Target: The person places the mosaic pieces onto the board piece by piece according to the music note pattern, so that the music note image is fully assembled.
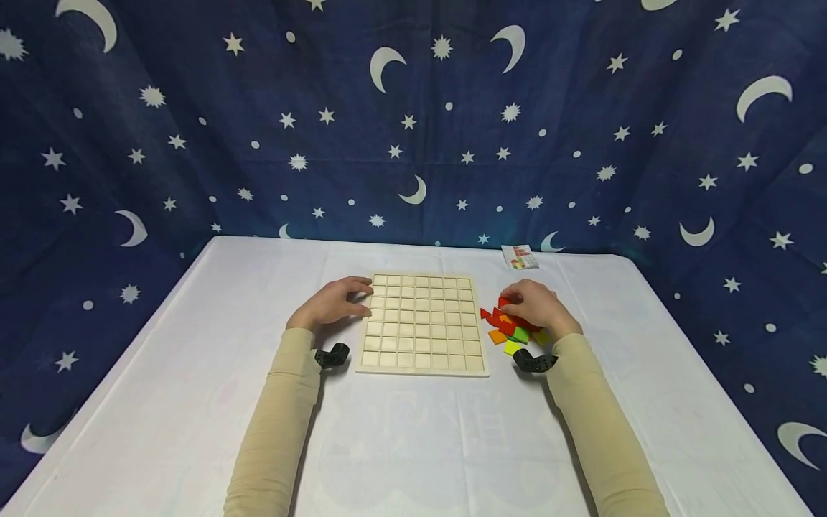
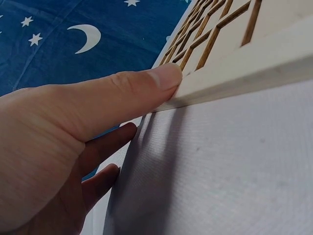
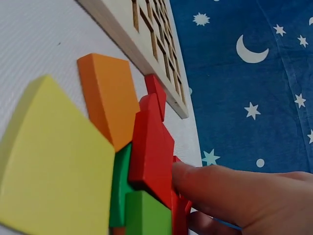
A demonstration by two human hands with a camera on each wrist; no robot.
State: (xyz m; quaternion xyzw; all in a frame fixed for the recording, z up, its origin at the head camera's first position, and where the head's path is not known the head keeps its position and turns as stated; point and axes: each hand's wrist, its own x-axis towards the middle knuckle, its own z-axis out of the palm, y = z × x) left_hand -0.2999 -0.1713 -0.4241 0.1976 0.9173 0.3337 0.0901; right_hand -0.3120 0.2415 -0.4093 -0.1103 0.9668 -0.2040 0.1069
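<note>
"Many smooth blocks [image 1: 507,329], where are they?"

"Heaped, at three o'clock of the wooden board [image 1: 423,373] with shallow square cells [image 1: 407,345]."

"And the grip?"

"Left hand [image 1: 332,301] is loose, touching the board's nine o'clock edge; right hand [image 1: 538,305] touches a red block [image 3: 150,147]. Pinching? I cannot tell."

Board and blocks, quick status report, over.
Left hand touching left edge of board. Right hand at blocks, hold unclear. Blocks heaped beside board. In the way: right hand hides part of the heap.
</note>
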